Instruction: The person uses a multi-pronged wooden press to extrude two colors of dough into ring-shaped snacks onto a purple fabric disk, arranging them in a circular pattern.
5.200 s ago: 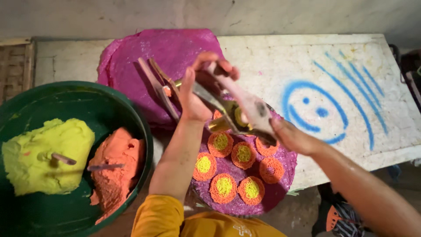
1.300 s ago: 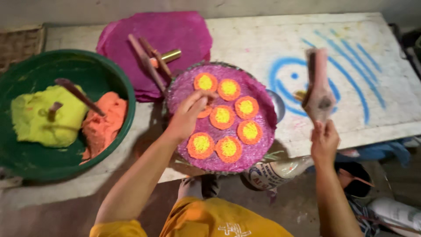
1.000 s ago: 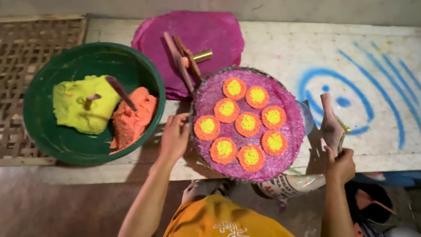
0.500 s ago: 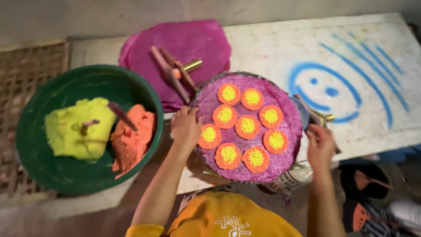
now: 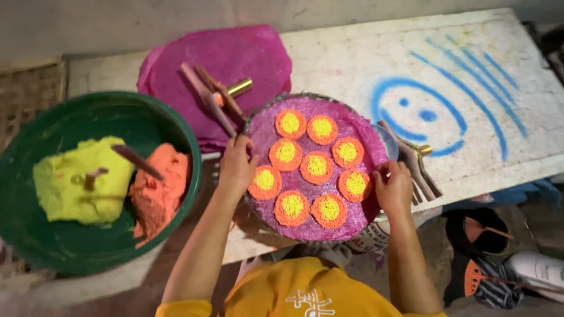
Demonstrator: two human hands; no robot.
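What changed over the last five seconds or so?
The right hand put down the wooden tool beside the tray. Both hands now grip the tray rim, the left hand opposite. Nine discs fill it now. The green bowl looks unchanged.

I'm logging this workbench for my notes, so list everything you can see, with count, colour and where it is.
Round tray: one, lined with purple paper, front edge of table.
Flower discs: nine, orange with yellow centres, on the tray.
Bowl: one, green, left.
Dough lumps: one yellow, one orange, inside the bowl, each with a stick stuck in it.
Pink paper sheets: a stack, behind the tray.
Press tools: one on the pink sheets, one right of the tray, pinkish wood and brass.
Table: one, white, with blue spray marks.
Sandals: on the floor, lower right.
Left hand: on the tray's left rim.
Right hand: on its right rim.
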